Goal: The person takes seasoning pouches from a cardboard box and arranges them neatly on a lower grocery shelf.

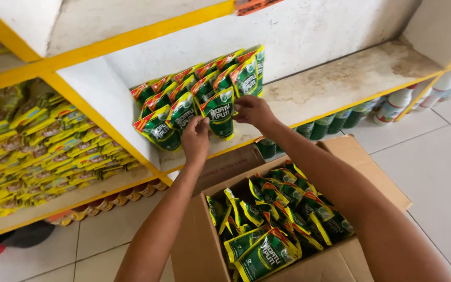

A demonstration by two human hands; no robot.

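A green stand-up pouch (219, 116) with a red top corner is held upright at the front of a white shelf (340, 86), pinched from both sides: the left hand (196, 140) is closed on its lower left edge and the right hand (254, 110) on its upper right corner, fingers clamped on the pouch rather than spread. The pouch's long axis runs nearly vertical, tilted slightly, with its base just above or touching the shelf board; contact cannot be told for certain. It lies between the 2 hands, about equally near each, the right one being higher. Behind and to the left, the rows of matching pouches (184, 94) are packed upright, running diagonally back toward the white wall, and the held pouch stands at the front end of the right-hand row, touching or just beside its neighbour. To the right of it the shelf board is bare and stained, giving open room along that side as far as the partition. The yellow shelf edge (309, 121) runs just in front of the pouch's base, so little margin is left forward. Below the forearms an open cardboard box (204, 250) holds many more of the same pouches lying loosely. Yellow packets (37, 151) fill the neighbouring bay on the left, and white bottles (398, 103) stand lower right.
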